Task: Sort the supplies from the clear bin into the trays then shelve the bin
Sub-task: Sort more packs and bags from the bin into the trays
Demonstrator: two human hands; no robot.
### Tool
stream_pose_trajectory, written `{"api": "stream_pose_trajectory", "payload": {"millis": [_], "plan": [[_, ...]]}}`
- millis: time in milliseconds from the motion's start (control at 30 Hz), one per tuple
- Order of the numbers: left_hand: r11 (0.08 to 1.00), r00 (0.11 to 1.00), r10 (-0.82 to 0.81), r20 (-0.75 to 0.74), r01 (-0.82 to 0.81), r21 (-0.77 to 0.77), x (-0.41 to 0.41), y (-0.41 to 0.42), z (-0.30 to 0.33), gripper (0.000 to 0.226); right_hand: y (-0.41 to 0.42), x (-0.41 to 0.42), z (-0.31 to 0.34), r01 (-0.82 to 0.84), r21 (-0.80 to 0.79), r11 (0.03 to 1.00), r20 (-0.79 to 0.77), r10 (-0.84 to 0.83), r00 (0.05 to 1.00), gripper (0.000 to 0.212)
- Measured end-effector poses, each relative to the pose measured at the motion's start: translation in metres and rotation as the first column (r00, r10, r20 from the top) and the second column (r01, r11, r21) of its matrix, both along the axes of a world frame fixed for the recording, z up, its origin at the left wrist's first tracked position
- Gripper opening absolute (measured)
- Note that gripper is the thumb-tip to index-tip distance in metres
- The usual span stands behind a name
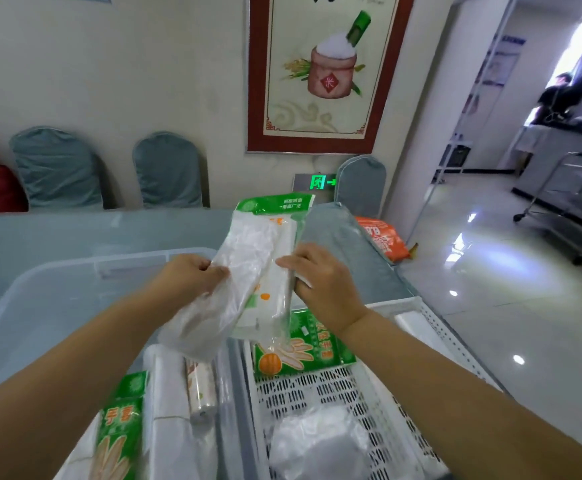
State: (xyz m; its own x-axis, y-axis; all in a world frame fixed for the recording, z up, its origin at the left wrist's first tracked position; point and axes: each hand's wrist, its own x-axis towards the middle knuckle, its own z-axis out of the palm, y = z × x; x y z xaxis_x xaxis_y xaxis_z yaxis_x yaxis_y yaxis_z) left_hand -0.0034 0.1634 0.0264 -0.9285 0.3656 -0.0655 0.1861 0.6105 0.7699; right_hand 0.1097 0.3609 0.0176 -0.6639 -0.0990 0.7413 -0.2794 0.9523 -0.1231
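I see the left hand [192, 277] and right hand [320, 282] gripping one glove packet [265, 251]; below the right hand, a white tray [431, 327] holds another packet [300, 348].

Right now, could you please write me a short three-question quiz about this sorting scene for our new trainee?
1. True or false: both hands hold the same glove packet.
2. Which container already has a green glove packet lying in it: A) the white slotted tray, B) the chair, C) the floor?
3. Fill in: the white roll lies in the clear ____.

Key:
1. True: the left hand and right hand grip its two sides.
2. A.
3. bin.
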Motion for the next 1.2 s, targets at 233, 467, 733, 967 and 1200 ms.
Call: {"api": "stream_pose_trajectory", "payload": {"millis": [233,467,733,967,1200], "plan": [[0.987,0.976,-0.03,-0.214,-0.005,-0.162,0.0,0.036,0.003,0.021,0.067,-0.005,-0.014,0.156,0.261,0.953,-0.076,-0.141,0.987,0.015],[0.97,0.937,0.103,-0.334,-0.169,-0.177,-0.008,0.054,-0.004,0.031,0.095,-0.019,-0.061,0.039,0.172,0.984,0.539,-0.127,0.833,0.014],[0.963,0.917,0.22,-0.334,-0.259,-0.075,-0.012,0.071,-0.014,0.031,0.087,-0.048,-0.129,-0.169,0.117,0.979,0.811,0.005,0.585,0.018],[0.944,0.895,0.304,-0.325,-0.329,-0.024,-0.006,0.08,-0.031,0.039,0.095,-0.066,-0.178,-0.071,0.053,0.996,0.644,0.02,0.764,0.017],[0.947,0.909,0.289,-0.302,-0.318,-0.051,0.007,0.09,-0.043,0.035,0.098,-0.062,-0.204,0.069,0.241,0.968,0.49,-0.182,0.853,0.03]]}}
